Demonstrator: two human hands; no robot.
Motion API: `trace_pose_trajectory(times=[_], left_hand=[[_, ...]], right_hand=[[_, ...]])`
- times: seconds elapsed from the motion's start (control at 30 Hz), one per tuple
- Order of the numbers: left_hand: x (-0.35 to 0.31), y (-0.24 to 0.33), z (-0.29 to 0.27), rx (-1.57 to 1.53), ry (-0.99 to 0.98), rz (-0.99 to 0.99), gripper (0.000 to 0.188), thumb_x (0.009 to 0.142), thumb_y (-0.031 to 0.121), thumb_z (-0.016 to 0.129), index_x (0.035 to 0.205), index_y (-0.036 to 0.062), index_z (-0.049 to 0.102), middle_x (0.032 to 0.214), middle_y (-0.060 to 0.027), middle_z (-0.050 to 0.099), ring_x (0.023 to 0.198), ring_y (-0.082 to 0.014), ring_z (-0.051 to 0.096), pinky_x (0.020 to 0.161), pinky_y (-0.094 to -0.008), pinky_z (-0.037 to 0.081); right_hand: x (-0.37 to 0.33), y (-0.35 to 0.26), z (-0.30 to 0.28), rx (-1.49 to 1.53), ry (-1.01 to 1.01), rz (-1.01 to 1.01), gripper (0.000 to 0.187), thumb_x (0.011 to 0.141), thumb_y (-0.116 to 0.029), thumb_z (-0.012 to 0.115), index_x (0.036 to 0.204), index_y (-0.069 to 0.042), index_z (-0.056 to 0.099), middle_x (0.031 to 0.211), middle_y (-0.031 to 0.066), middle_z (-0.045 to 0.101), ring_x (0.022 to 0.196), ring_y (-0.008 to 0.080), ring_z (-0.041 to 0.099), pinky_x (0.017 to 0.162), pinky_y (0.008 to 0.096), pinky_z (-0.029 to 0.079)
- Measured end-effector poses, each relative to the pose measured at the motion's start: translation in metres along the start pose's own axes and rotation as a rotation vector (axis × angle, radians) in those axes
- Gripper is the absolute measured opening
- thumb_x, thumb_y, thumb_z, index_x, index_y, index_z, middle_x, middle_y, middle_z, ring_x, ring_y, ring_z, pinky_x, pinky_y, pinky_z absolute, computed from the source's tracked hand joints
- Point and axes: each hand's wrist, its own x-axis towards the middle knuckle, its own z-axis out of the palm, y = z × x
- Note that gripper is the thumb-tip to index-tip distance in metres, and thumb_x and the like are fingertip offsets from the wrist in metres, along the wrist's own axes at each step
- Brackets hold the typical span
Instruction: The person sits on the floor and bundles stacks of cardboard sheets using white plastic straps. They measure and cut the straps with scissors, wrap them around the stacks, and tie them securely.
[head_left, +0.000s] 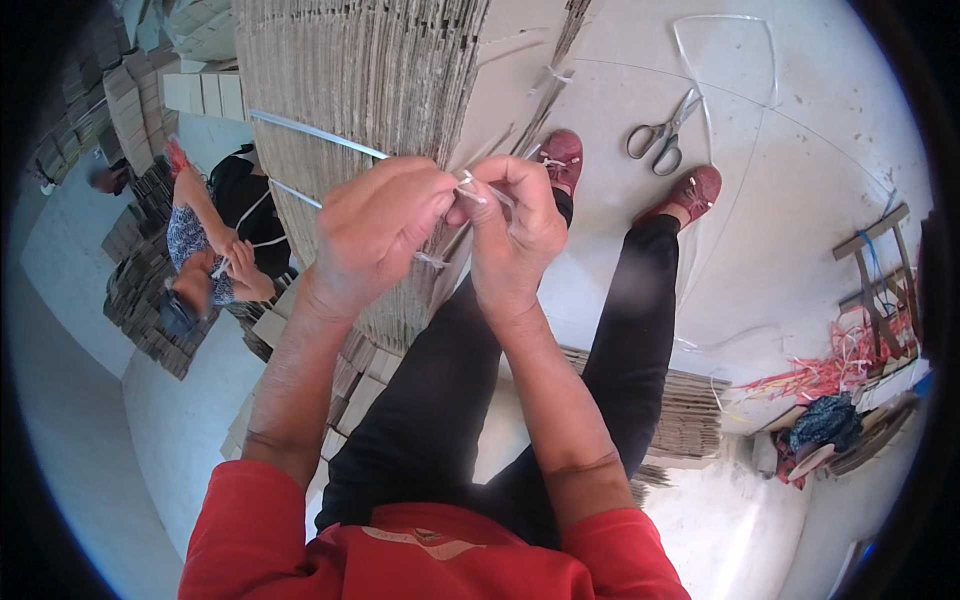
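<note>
My left hand (380, 225) and my right hand (515, 240) meet over the side of a tall stack of flat cardboard (345, 60). The fingers of both are closed in a pinch on a thin white plastic strap (320, 132), whose short ends stick out between the fingertips. This strap runs across the stack to my left hand. Below it a second strap (296, 192) also crosses the cardboard, and a small knotted end (430, 260) shows beneath my hands. Exactly how the ends cross inside my fingers is hidden.
Black-handled scissors (662, 138) lie on the floor near my red shoes (692, 193). A loose clear strap (708, 110) trails beside them. At left another person (215, 235) works among cardboard piles. A wooden stool (880, 285) and tangled red strips (825, 370) are at right.
</note>
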Motion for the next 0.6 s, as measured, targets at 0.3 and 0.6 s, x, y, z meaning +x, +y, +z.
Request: trace_pose_trajectory(times=[0.3,0.6], left_hand=[[0.011,0.001,-0.009,-0.002,-0.18,-0.061,0.023,0.083,0.003,0.059,0.105,-0.0015,0.061,0.076,-0.0089,0.061,0.059,-0.0147,0.058,0.054,-0.0236,0.046],[0.022,0.001,-0.019,-0.014,-0.302,-0.048,0.011,0.082,0.005,0.059,0.091,-0.0012,0.061,0.073,-0.0079,0.06,0.06,-0.0153,0.059,0.055,-0.0257,0.047]], right_hand=[[0.006,0.001,-0.008,-0.219,-0.112,-0.122,0.013,0.082,-0.007,0.064,0.087,-0.002,0.053,0.07,0.0034,0.056,0.055,0.0093,0.057,0.05,0.0226,0.046],[0.014,0.005,-0.015,-0.306,-0.16,-0.294,0.016,0.078,-0.009,0.068,0.082,-0.004,0.053,0.064,0.0034,0.055,0.052,0.0112,0.058,0.047,0.0238,0.045]])
